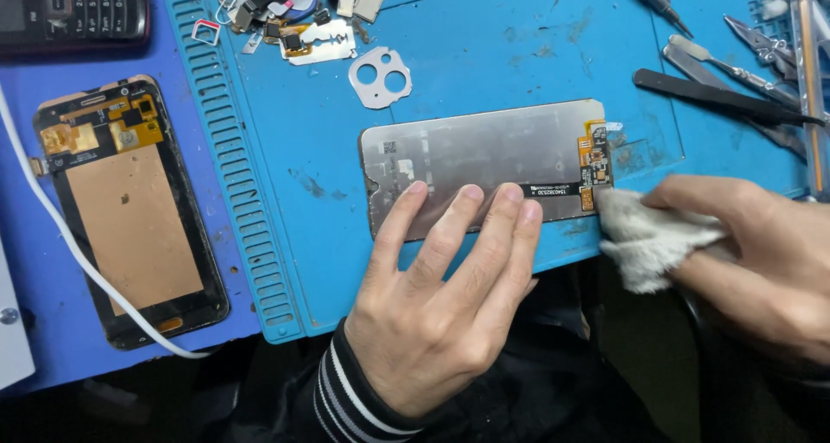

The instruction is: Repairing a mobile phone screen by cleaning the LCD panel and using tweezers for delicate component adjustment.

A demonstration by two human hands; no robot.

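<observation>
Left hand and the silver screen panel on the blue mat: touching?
Touching. The head view shows the left hand with four fingers laid flat on the silver screen panel.

Silver screen panel (pixel 484 162) — blue mat (pixel 484 54) — white cloth (pixel 648 240)

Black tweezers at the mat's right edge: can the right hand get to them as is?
Probably yes, once it frees itself. The black tweezers lie bare on the blue mat just beyond the right hand, nothing between them. But that hand's grip is full of a white cloth.
</observation>
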